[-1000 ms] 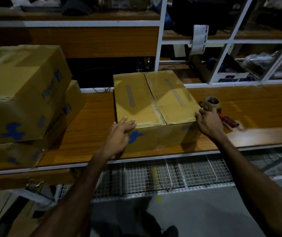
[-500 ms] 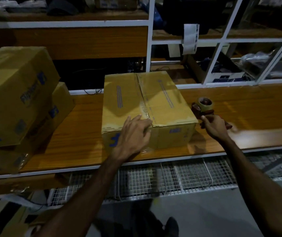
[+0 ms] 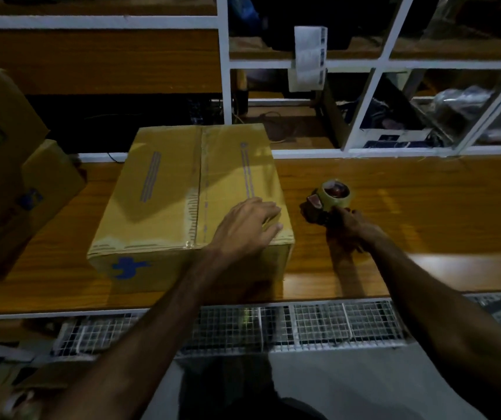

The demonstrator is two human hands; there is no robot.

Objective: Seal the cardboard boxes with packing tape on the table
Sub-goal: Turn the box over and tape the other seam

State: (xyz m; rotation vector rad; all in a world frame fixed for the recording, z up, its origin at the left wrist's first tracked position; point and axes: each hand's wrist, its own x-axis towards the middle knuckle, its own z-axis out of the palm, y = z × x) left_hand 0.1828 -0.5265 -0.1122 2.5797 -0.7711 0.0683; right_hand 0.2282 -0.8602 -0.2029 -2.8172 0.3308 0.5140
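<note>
We see the wooden worktop (image 3: 395,207) carrying a closed cardboard box (image 3: 182,189) at its middle, its flaps meeting along a taped centre seam. Two more stacked boxes (image 3: 9,165) sit at the left edge. Our left hand (image 3: 246,227) lies spread, palm down, on the box's near right corner. Just right of the box, our right hand (image 3: 349,221) curls around the tape dispenser (image 3: 329,197) resting on the worktop.

Stacked boxes (image 3: 6,177) cut by left edge, tape dispenser (image 3: 323,204) handle hidden under right hand (image 3: 351,224)
</note>
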